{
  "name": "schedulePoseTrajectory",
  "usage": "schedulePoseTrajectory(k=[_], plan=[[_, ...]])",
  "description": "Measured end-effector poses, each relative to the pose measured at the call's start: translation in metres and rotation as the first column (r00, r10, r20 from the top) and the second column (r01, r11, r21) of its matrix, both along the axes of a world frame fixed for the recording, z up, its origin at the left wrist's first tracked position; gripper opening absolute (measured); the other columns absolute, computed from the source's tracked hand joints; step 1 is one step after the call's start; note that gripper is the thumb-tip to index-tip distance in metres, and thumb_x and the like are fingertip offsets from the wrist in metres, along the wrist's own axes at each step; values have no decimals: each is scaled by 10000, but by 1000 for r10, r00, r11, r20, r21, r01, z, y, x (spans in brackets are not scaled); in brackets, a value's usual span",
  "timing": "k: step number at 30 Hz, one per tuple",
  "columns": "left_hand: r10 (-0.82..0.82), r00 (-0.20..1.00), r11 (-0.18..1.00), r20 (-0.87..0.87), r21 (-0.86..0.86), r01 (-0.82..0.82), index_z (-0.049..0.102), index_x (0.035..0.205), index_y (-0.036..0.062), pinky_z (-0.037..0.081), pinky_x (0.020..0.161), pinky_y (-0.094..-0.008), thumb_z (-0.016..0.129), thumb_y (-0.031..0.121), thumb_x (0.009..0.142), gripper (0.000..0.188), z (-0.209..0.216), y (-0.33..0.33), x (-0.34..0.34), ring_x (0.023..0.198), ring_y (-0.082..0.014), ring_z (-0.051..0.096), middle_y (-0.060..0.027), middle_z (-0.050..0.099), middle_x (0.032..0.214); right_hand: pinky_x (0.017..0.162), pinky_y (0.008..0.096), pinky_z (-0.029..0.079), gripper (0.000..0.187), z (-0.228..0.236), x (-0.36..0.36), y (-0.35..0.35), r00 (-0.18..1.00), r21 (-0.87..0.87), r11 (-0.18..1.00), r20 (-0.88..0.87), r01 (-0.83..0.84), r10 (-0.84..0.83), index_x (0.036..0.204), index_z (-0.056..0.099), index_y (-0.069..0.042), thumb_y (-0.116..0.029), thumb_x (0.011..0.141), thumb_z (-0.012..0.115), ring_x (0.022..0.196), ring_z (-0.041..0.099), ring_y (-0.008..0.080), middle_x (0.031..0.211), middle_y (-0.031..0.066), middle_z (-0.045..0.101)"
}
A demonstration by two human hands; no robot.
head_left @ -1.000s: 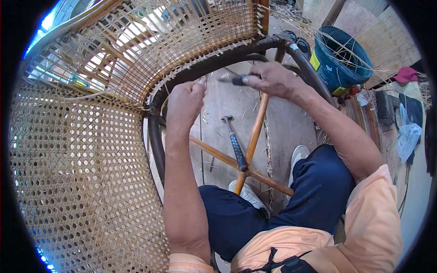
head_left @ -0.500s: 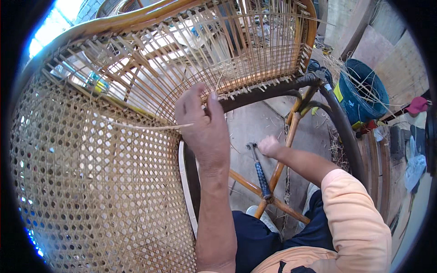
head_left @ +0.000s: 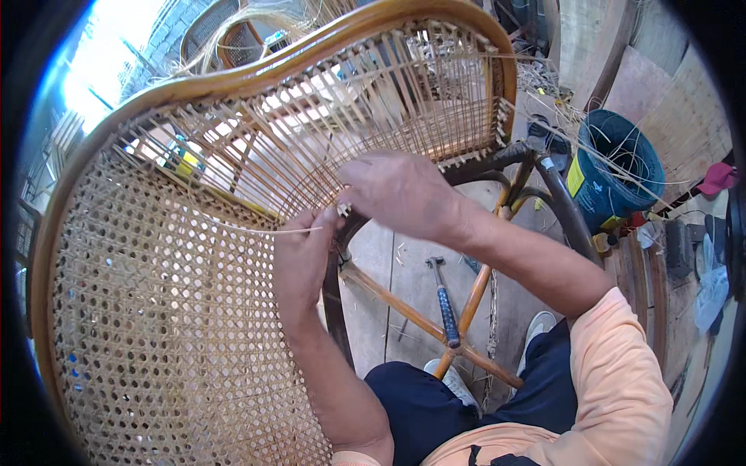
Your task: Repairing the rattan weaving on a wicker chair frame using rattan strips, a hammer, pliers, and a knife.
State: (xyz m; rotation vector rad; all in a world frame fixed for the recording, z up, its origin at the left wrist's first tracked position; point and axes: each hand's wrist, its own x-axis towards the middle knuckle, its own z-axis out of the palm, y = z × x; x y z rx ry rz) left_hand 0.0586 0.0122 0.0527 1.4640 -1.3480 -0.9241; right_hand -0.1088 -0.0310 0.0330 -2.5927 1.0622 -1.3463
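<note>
A rattan chair frame carries a finished cane mesh on the left and a panel of open cane strands above. My left hand is at the inner corner where the two meet, thumb and fingers pinched together beside a small pale bit. A loose cane strip runs from the mesh across that hand. My right hand is close over the left fingertips, back of the hand up. It is blurred and its fingers are mostly hidden.
A hammer with a blue patterned grip leans against the crossed rattan stretchers below. A dark teal bucket holding cane strands stands at the right. Wood boards and a plastic bag are farther right.
My right hand has risen from beside the hammer head to the left hand. My left hand has lowered from the strands to the corner and pinched. The view has shifted slightly.
</note>
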Motion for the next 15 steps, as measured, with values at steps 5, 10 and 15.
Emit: schedulePoseTrajectory(k=[5,10,15], plan=[[-222,967,972,127,103,210,628,834,-2,338,480,-188,587,186,871,196,47,47,28,522,-31,405,29,497,598,635,438,490,171,12,2,33,966,-238,939,12,-247,257,941,524,-52,-210,877,538,757,625,300,794,118,594],[-814,326,574,-481,-576,582,589,911,-42,426,476,-228,537,227,924,275,37,43,46,529,-72,480,-26,544,641,563,332,503,211,70,-28,67,884,175,905,-208,-388,419,1023,524,-29,-197,896,525,656,634,256,754,107,598],[-509,487,852,-710,-335,402,582,1022,-13,474,546,-295,534,302,933,331,13,5,4,577,-123,541,-37,573,747,542,259,546,229,105,-87,63,705,271,731,598,-626,381,1115,535,-76,-201,927,494,625,655,179,725,60,645]])
